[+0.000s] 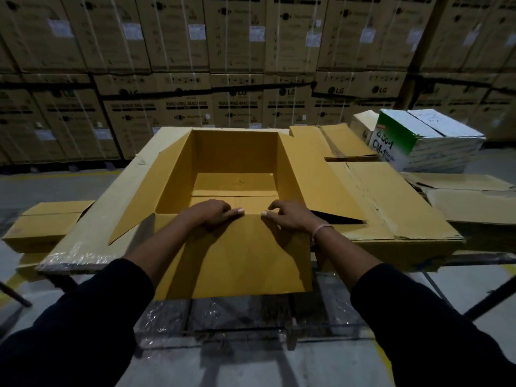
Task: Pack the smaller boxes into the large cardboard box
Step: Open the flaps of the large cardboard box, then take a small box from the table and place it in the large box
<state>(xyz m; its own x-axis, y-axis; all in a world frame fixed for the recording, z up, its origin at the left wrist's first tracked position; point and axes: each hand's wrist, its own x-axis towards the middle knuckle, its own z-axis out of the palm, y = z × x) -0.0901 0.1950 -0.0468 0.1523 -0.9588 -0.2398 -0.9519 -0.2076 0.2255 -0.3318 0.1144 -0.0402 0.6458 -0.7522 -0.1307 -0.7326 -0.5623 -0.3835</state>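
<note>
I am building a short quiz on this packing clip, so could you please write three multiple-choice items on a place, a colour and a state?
1. Where do both hands rest?
A. On the large box's near flap
B. On the green and white box
C. On the small box at left

2. What colours is the printed box at far right?
A. Red and black
B. Green and white
C. Blue and yellow

3. What is the large box's state?
A. Taped shut
B. Open and full
C. Open and empty

Answers:
1 A: left hand and right hand press the near flap.
2 B: green and white box.
3 C: the large box shows a bare floor.
</note>
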